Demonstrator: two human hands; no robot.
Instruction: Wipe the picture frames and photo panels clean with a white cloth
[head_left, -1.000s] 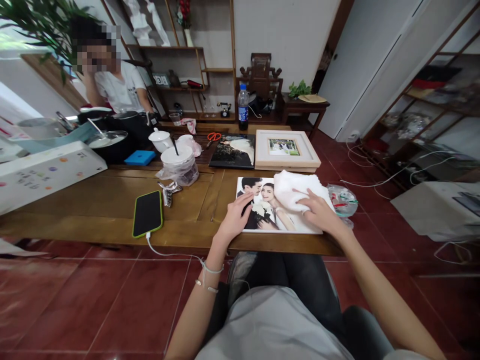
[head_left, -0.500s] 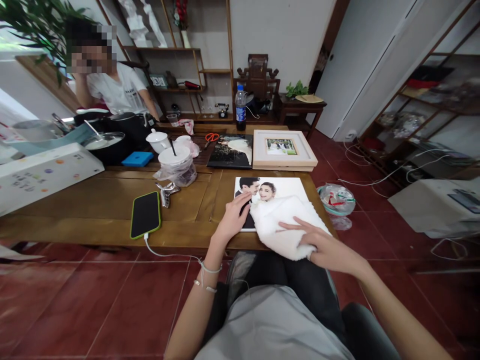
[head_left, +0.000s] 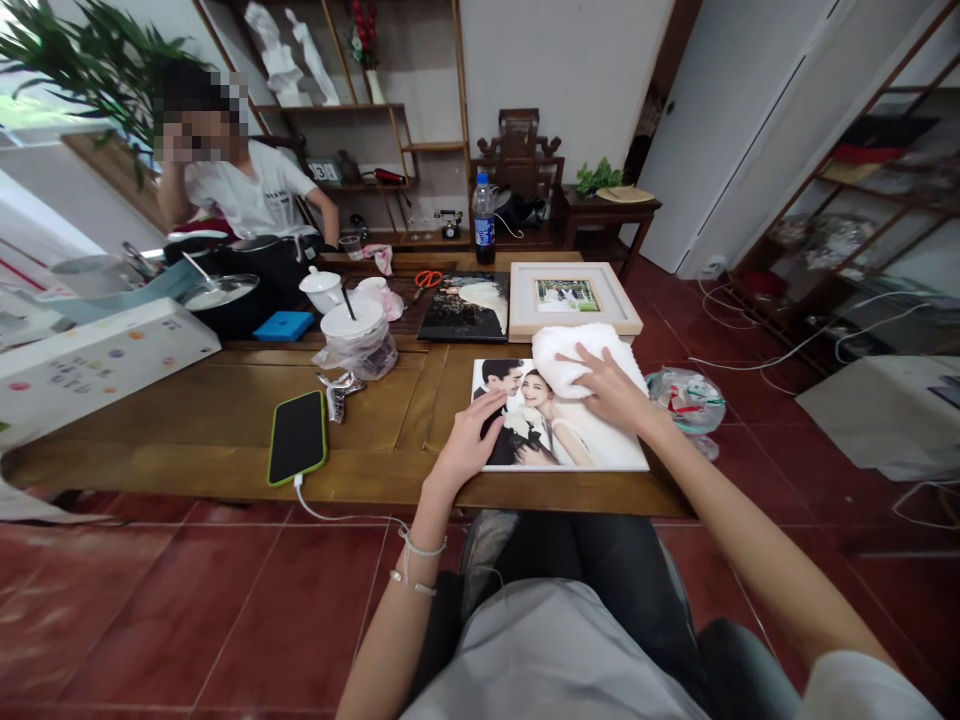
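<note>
The photo panel (head_left: 560, 415) lies on the bench (head_left: 375, 440) near its front edge, left hand (head_left: 472, 437) flat on it, fingers nearly together. The right hand (head_left: 613, 388), fingers spread, rests on the white cloth (head_left: 589, 337) — whether it pinches any, I cannot tell. Too long a push could bump the pale frame (head_left: 521, 300) — weak bracing could let the panel slide.

White cloth (head_left: 556, 352), largely white photo panel (head_left: 574, 432), green phone case (head_left: 325, 432), scissors (head_left: 428, 279) perhaps orange-red

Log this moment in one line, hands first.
Left hand: on photo panel, left side | right hand: on white cloth covering panel's far right corner | phone: on table, left of panel
</note>
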